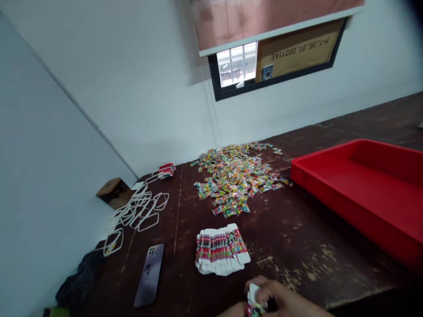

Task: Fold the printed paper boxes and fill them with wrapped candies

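Observation:
At the bottom edge, my right hand (277,297) is closed around a small printed carton (254,294) with a white flap sticking up. Just left of it, my left hand (234,311) pinches the same carton's lower side; most of this hand is cut off by the frame. Beyond my hands lies a fanned row of flat printed cartons (221,250), red and multicoloured with white flaps. Behind that row spreads a loose heap of small clear packets (236,176) with bright coloured pieces inside.
A red tray (333,214) stands at the right. On the left are a purple phone (150,276), tangled white bands (136,211), a cardboard box (114,192), dark cloth (79,278) and a small red-and-white bundle (167,170). The wall with a window (236,66) bounds the dark tabletop (284,237).

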`<state>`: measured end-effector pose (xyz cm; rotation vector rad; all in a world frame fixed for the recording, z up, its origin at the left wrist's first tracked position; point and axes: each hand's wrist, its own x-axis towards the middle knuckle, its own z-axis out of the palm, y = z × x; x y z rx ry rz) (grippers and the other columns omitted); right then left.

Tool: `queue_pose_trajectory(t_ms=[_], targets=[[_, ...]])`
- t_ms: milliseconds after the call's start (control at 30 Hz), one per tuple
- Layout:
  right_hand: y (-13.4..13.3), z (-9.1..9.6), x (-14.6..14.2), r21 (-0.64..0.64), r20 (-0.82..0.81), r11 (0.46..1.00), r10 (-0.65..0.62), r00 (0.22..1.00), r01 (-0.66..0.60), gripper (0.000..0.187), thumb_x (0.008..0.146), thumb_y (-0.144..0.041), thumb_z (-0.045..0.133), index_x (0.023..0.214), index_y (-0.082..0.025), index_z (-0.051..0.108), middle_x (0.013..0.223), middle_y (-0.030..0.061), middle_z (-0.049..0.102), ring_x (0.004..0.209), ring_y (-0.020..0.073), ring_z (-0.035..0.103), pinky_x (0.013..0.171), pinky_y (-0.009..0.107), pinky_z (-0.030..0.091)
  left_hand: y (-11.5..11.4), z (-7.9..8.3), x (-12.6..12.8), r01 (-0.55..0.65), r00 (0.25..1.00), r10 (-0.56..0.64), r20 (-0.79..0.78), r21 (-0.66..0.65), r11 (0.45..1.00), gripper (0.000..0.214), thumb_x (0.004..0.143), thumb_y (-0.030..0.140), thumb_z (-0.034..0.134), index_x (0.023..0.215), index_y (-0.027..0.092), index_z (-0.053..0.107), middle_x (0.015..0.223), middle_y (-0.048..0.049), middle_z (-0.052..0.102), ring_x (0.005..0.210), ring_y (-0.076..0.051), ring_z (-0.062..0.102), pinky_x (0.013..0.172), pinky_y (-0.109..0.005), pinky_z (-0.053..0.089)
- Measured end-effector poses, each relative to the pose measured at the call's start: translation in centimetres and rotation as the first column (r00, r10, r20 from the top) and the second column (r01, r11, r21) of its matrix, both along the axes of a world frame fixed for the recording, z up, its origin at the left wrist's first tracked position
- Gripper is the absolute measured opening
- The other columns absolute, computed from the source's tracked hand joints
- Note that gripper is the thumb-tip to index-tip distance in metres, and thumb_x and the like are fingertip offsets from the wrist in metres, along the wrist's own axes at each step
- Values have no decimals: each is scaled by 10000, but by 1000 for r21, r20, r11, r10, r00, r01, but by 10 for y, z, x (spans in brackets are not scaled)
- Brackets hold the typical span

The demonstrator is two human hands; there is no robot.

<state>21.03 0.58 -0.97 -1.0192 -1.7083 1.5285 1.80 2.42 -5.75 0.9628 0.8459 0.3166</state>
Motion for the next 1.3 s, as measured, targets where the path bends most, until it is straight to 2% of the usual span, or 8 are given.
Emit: queue_pose_trajectory(t_ms=[100, 367, 500, 667, 867, 1033, 1133, 1300], targets=[[-3, 9, 6, -87, -117, 996, 26, 993, -36, 215, 753, -382, 685, 725, -186, 603, 963, 57, 620, 919, 205, 597, 823, 307, 459, -6, -4, 9, -29, 999, 31, -26, 74, 997, 387, 457, 414, 843, 703, 189, 645, 646, -2, 583, 746, -219, 567, 731, -325, 438], [-53, -25, -19, -319, -271, 823, -554, 787, 470, 317, 781, -399, 683, 964, -204, 512, 764, -35, 590, 621, 92, 514, 590, 207, 412, -42, 10, 8, -362, 901, 429, -71, 421, 832, 500, 750, 416, 672, 1173, 210, 504, 983, -70, 683, 916, -208, 643, 859, -339, 479], [-63, -42, -16, -751, -414, 642, -639, 648, 153, 384, 697, -456, 741, 799, -181, 492, 592, -78, 537, 483, 51, 475, 495, 162, 396, -39, 7, -7, -78, 914, 285, -289, 565, 822, 330, 683, 404, 717, 922, 183, 660, 878, -61, 711, 795, -207, 662, 764, -292, 507], [-50, -48, 0, -806, -520, 560, -515, 681, -193, 407, 556, -210, 810, 865, -148, 552, 763, -18, 648, 594, 78, 609, 587, 192, 501, -40, 19, -7, -107, 919, 273, -285, 486, 868, 339, 714, 467, 666, 851, 161, 710, 853, -62, 711, 795, -218, 650, 712, -279, 510], [-31, -34, 6, -676, -400, 736, -329, 855, -33, 268, 618, -110, 696, 871, -140, 615, 689, -42, 626, 544, 78, 579, 510, 181, 485, -46, 31, 9, -362, 885, 402, -235, 198, 911, 424, 630, 461, 735, 899, 146, 644, 797, -34, 680, 701, -191, 627, 633, -271, 490], [-34, -14, 3, -237, -121, 947, -252, 960, 219, 159, 749, -153, 626, 885, -152, 707, 774, -8, 599, 655, 100, 553, 600, 217, 469, -51, 41, 17, -504, 862, 490, -127, -117, 856, 335, 693, 358, 659, 969, 205, 546, 801, 13, 630, 759, -167, 608, 717, -282, 471], [-37, -8, -1, 23, -17, 970, -241, 970, 241, 215, 870, -262, 550, 797, -165, 727, 779, 17, 582, 734, 124, 547, 673, 237, 444, -49, 42, 14, -406, 905, 425, -18, -332, 851, 320, 683, 269, 609, 988, 183, 567, 854, -13, 631, 806, -172, 601, 762, -293, 460], [-39, -9, -11, -87, -44, 979, -189, 981, 184, 340, 903, -377, 513, 793, -161, 751, 793, 39, 604, 707, 127, 551, 629, 238, 435, -48, 39, 9, -334, 919, 392, 47, -435, 836, 455, 652, 190, 556, 1105, 172, 584, 954, -41, 654, 857, -197, 611, 793, -320, 454]])
